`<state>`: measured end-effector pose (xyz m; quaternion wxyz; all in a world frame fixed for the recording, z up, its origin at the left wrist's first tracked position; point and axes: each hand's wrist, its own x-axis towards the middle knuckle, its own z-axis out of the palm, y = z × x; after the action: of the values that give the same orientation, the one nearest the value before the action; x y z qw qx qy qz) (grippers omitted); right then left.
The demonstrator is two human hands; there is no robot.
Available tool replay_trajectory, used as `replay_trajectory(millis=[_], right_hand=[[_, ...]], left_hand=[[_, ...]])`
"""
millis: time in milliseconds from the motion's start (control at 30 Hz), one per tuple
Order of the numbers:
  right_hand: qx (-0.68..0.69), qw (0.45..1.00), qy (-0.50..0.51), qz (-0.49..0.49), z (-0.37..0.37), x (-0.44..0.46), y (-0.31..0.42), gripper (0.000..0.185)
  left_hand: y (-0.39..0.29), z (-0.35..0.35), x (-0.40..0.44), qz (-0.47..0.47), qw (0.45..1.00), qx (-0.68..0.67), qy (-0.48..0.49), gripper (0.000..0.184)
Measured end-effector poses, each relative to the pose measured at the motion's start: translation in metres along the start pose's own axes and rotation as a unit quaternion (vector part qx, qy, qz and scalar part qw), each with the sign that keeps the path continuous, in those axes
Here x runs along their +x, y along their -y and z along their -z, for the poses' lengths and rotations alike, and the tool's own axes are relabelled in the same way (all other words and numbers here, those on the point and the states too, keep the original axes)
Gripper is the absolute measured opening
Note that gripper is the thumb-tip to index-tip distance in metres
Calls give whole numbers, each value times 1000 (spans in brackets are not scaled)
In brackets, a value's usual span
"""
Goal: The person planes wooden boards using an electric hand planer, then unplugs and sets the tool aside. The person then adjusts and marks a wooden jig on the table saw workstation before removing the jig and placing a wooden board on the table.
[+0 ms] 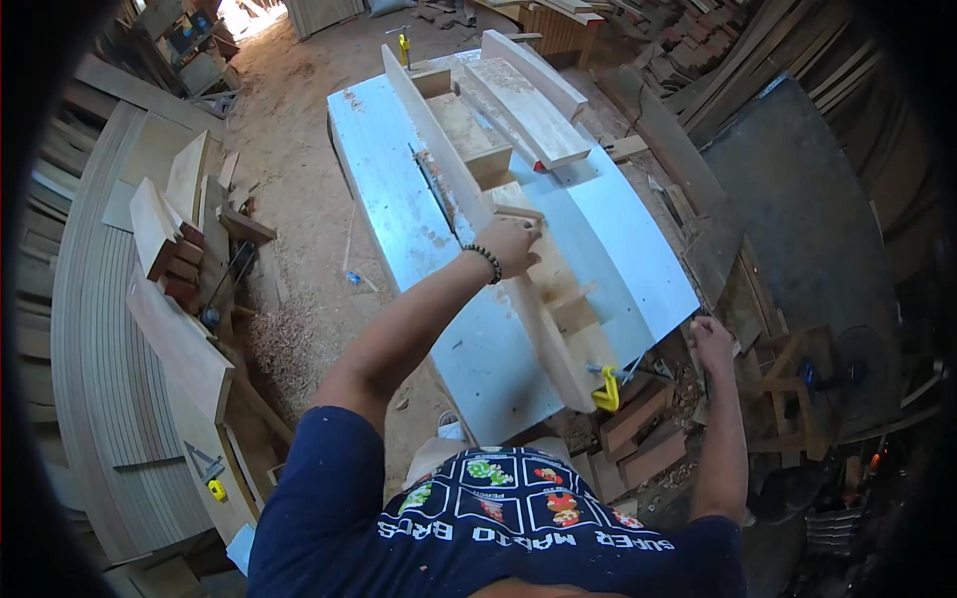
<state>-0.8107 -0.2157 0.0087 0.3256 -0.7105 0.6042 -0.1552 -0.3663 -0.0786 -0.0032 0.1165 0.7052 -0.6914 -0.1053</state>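
Note:
My left hand (510,246), with a dark bead bracelet on the wrist, reaches over the long wooden fence (543,324) on the pale blue saw table (638,259). Its fingers curl down beside a small piece of wood (518,211); what lies under them is hidden. My right hand (713,346) is closed just off the table's right corner, and I cannot make out what it holds. A yellow clamp (606,389) grips the fence's near end. Along the table, left of the fence, runs a dark slot (434,189).
Another yellow clamp (404,45) holds the fence's far end. Wide boards (523,105) lie on the table's far right. Stacked planks (90,329) and cut boards (179,339) stand at left. Shavings (294,349) cover the floor; wood offcuts (643,429) lie below the right corner.

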Motion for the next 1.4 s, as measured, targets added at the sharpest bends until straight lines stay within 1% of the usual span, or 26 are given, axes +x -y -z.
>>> replay_trajectory(millis=[33, 67, 100, 167, 200, 267, 300, 333, 400, 433, 467, 500, 567, 600, 667, 700, 767, 800, 867, 900, 933, 1000, 1133, 1267, 1333, 1400], right_hand=[[-18, 999, 3, 33, -4, 18, 16, 36], [-13, 999, 4, 33, -10, 35, 31, 36], [-10, 998, 22, 64, -17, 52, 47, 34], [-25, 992, 57, 109, -33, 87, 78, 33], [-42, 989, 74, 122, -42, 104, 95, 34], [-47, 986, 97, 124, -65, 141, 128, 37], [-54, 982, 104, 151, -78, 160, 141, 37], [-61, 976, 112, 176, -93, 179, 153, 37], [-61, 968, 96, 223, -127, 223, 177, 38], [-69, 969, 90, 219, -142, 246, 193, 38], [-78, 970, 87, 215, -159, 264, 212, 37], [-89, 971, 60, 216, -174, 281, 231, 38], [-113, 969, 8, 220, -199, 309, 273, 42], [-128, 966, -16, 224, -209, 323, 291, 45], [-161, 943, -88, 277, -236, 367, 318, 52], [-155, 944, -82, 279, -246, 385, 330, 52], [-225, 920, -166, 274, -262, 418, 352, 60], [-220, 921, -161, 277, -267, 430, 361, 60], [-205, 950, -120, 202, -272, 450, 378, 57], [-195, 963, -72, 170, -272, 457, 382, 59], [-194, 963, -67, 173, -274, 463, 385, 59], [-235, 962, -12, 138, -276, 469, 383, 61], [-277, 945, -26, 175, -269, 476, 373, 64], [-296, 939, -19, 176, -197, 452, 361, 61], [-296, 940, -12, 167, -167, 446, 337, 62], [-295, 941, 31, 162, -138, 455, 296, 71]], left_hand=[[10, -4, 18, -2, 999, 41, -12, 42], [20, -9, 34, -18, 997, 64, -36, 45], [23, -3, 45, -18, 997, 70, -35, 45], [25, 0, 59, 66, 991, 60, 102, 48], [28, 1, 60, 21, 993, 82, 85, 50], [19, 11, 69, 93, 984, 70, 135, 51], [13, 17, 70, 127, 984, 44, 118, 52], [15, 9, 72, 132, 983, 47, 123, 52], [21, -4, 72, 117, 993, 7, 15, 49], [23, -8, 72, 121, 992, 12, 19, 49], [24, -8, 70, 113, 993, -12, -19, 46], [24, -9, 68, 105, 992, -36, -57, 43], [28, -14, 67, 87, 990, -40, -99, 36], [27, -12, 67, 90, 991, -32, -92, 33], [30, -13, 67, 83, 990, -52, -106, 32], [29, -11, 67, 79, 989, -60, -114, 30], [29, -7, 67, 78, 989, -57, -113, 29], [29, -7, 67, 80, 989, -64, -107, 29], [32, -10, 67, 84, 990, -56, -100, 28], [32, -10, 67, 82, 991, -52, -93, 28], [32, -10, 67, 83, 991, -59, -86, 28], [34, -11, 68, 83, 991, -60, -91, 28], [34, -11, 68, 85, 990, -68, -86, 28], [35, -11, 67, 91, 989, -70, -90, 27], [33, -8, 67, 91, 988, -81, -91, 26], [34, -11, 67, 85, 988, -79, -102, 26]])
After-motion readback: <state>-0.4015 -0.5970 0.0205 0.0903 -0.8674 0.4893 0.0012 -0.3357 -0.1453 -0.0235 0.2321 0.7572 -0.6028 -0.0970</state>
